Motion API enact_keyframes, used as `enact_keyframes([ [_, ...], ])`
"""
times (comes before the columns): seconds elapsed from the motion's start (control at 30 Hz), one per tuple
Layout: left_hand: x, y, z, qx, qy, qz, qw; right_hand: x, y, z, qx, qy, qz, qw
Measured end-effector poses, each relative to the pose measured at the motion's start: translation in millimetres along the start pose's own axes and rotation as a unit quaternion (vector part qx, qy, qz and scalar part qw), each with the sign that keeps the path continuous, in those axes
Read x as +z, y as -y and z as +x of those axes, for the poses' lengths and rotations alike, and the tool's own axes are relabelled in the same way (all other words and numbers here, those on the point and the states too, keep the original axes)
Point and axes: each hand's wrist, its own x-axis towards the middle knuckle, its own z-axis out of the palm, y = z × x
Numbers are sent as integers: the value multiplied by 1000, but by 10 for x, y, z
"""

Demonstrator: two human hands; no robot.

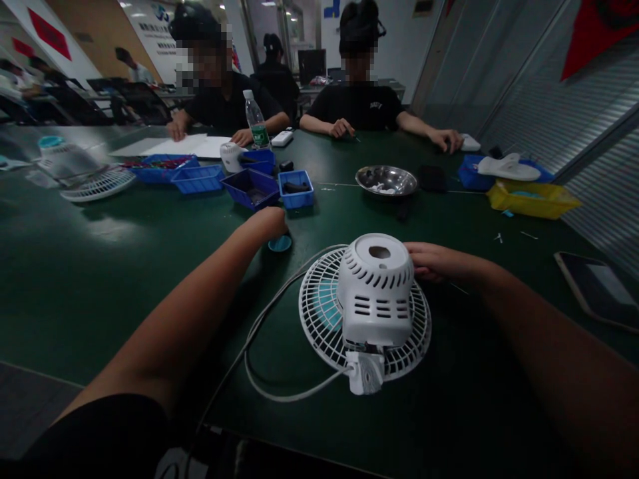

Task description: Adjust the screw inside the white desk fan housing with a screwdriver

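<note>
Fan is stood grille-down on the counter, axis roughly upright, just beside the right hand. One teal disc is seen at the left hand, a second fan beyond it; neither hand's grip can be told.

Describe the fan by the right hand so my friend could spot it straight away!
Find the big green table. On its near side, beside the right hand, a white fan sits with its round cage down. The other fan, far left, has a turquoise top; this one has a dark hole on top.
</note>
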Motion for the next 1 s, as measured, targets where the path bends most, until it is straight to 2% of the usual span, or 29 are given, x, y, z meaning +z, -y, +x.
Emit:
enact_keyframes([
  [0.67, -204, -121, -200, -2, 45, 8, 999, -133, -152, 83, 27, -17, 6, 999],
  [0.87, -190, -123, -194, -11, 36, -5, 999, -128, -156, 86, 24, -14, 5, 1000],
  [1.0, -202, -110, -211, -1, 10, -43, 999, -137, -146, 63, 28, -10, 6, 1000],
])
